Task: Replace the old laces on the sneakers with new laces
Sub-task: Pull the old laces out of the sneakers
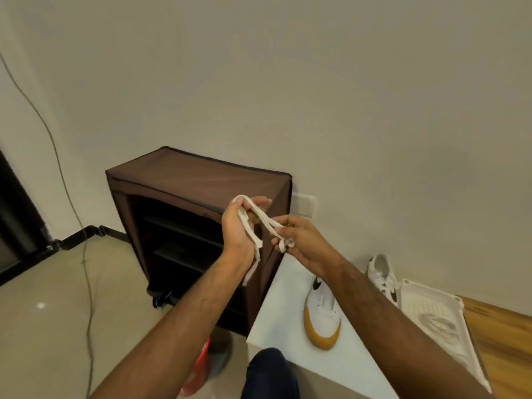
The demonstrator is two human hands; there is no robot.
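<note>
White table (pixel 276 309), both hands pinching a lace (pixel 260 218), tray (pixel 426 300) holding laces (pixel 439 326)

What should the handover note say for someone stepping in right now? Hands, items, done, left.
Left hand: grips a flat white shoelace, looped over its fingers, tail hanging down.
Right hand: pinches the same lace's other end, bunched at the fingertips.
White sneaker with gum sole: lies on the white table, no lace visible on the part in view.
Second white sneaker: farther back on the table, laced.
White perforated plastic tray: right of the shoes, holds a pale bundle, possibly laces; cannot tell.
Done: apparently one lace off.
Left: relace the near sneaker, swap the far one.
</note>
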